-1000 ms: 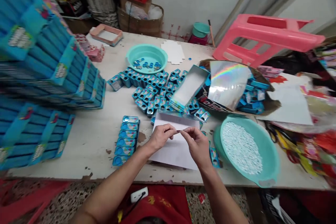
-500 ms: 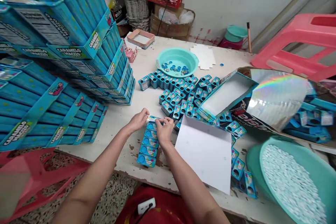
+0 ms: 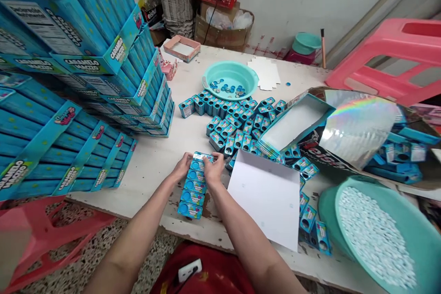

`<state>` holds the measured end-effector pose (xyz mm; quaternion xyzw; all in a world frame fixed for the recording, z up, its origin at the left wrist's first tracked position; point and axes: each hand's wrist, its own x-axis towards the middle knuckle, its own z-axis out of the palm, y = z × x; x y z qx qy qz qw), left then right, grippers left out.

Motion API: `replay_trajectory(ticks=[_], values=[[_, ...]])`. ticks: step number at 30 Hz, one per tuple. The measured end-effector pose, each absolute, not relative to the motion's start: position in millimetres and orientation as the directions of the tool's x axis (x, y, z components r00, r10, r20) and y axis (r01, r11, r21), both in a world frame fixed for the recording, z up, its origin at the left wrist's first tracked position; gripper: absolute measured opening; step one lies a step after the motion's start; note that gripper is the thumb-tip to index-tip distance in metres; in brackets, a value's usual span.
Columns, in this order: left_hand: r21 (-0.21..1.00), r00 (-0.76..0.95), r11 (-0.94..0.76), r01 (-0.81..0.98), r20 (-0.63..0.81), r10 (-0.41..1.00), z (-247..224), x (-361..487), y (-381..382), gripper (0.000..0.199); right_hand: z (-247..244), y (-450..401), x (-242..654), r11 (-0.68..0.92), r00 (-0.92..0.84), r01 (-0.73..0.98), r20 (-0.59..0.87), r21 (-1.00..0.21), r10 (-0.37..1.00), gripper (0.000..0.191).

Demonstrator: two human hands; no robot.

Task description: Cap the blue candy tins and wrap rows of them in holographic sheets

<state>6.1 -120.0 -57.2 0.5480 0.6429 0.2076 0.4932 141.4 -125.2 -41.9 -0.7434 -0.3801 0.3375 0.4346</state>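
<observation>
A row of several small blue candy boxes (image 3: 192, 187), each with a round blue disc at one side of its top, lies lengthwise on the table in front of me. My left hand (image 3: 183, 166) grips the left side of the row's far end, fingers curled against it. On the opposite side, my right hand (image 3: 213, 168) holds the same end, its thumb over the top of the farthest box. Just right of my right hand lies a white sheet-like panel (image 3: 263, 202). Beyond it cluster many loose blue boxes (image 3: 227, 128) with dark round holes.
A turquoise basin (image 3: 255, 83) with small round discs stands at the back. Tall stacks of packed blue cartons (image 3: 113, 57) rise at the left. An open blue tray (image 3: 292, 124) leans at the right, near a large tub (image 3: 330, 211) of pale candies and a pink stool (image 3: 386, 50).
My fingers have moved from pinching at the top of the farthest box to gripping its two sides. The view has shifted slightly; the row stays in place on the table.
</observation>
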Motion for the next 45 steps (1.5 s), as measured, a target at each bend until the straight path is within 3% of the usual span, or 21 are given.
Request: replay_trajectory(ticks=[3, 5, 7, 8, 10, 12, 14, 17, 19, 23, 29, 37, 45], values=[[0.665, 0.002, 0.242, 0.707, -0.344, 0.939, -41.5, -0.7, -112.7, 0.019, -8.4, -136.0, 155.0, -0.181, 0.390, 0.364, -0.027, -0.913, 0.920, 0.025], [0.589, -0.082, 0.163, 0.792, -0.162, 0.983, -16.5, 7.6, -101.6, 0.021, 23.6, -145.2, 183.7, 0.031, 0.302, 0.466, 0.192, -0.884, 0.934, 0.030], [0.598, -0.084, 0.038, 0.801, 0.049, 0.995, 16.3, 32.8, -90.7, 0.025, 53.1, -153.4, 230.5, 0.198, 0.278, 0.590, 0.427, -0.783, 0.860, 0.029], [0.620, -0.037, -0.061, 0.783, 0.145, 0.989, 33.6, 51.9, -86.8, 0.027, 63.8, -156.9, 259.0, 0.214, 0.296, 0.673, 0.522, -0.709, 0.800, 0.029], [0.636, 0.132, -0.294, 0.713, 0.290, 0.948, 64.3, 99.9, -83.4, 0.028, 73.2, -163.6, 319.1, 0.101, 0.330, 0.814, 0.599, -0.572, 0.730, 0.027], [0.603, 0.318, -0.486, 0.633, 0.370, 0.873, 82.2, 154.1, -85.8, 0.029, 65.6, -172.4, 371.2, -0.025, 0.282, 0.889, 0.502, -0.457, 0.818, 0.020], [0.527, 0.499, -0.601, 0.601, 0.340, 0.797, 82.1, 204.7, -93.2, 0.029, 47.0, -185.4, 405.3, -0.048, 0.184, 0.925, 0.333, -0.378, 0.925, 0.022], [0.391, 0.704, -0.704, 0.593, 0.172, 0.689, 54.5, 257.3, -110.1, 0.027, 19.8, -205.3, 425.5, 0.005, 0.058, 0.919, 0.147, -0.394, 0.987, 0.026], [0.319, 0.764, -0.748, 0.581, 0.104, 0.637, 29.7, 273.3, -121.6, 0.022, 10.2, -208.5, 430.9, -0.018, 0.094, 0.901, 0.154, -0.434, 0.984, 0.025], [0.250, 0.749, -0.752, 0.610, 0.130, 0.650, -2.6, 276.4, -133.9, 0.027, 3.4, -182.1, 449.0, -0.146, 0.244, 0.929, 0.269, -0.340, 0.932, 0.032], [0.254, 0.738, -0.754, 0.605, 0.176, 0.651, -9.5, 272.6, -132.0, 0.030, -6.8, -158.5, 466.7, -0.124, 0.149, 0.980, 0.160, -0.155, 0.976, 0.033], [0.288, 0.723, -0.737, 0.612, 0.175, 0.669, -9.8, 270.8, -133.9, 0.030, -8.8, -177.1, 469.4, -0.066, 0.121, 0.970, 0.231, -0.235, 0.965, 0.027], [0.313, 0.723, -0.721, 0.619, 0.131, 0.678, -4.6, 269.8, -135.0, 0.029, -14.7, -158.8, 479.8, -0.043, 0.069, 0.990, 0.199, -0.132, 0.978, 0.033]])
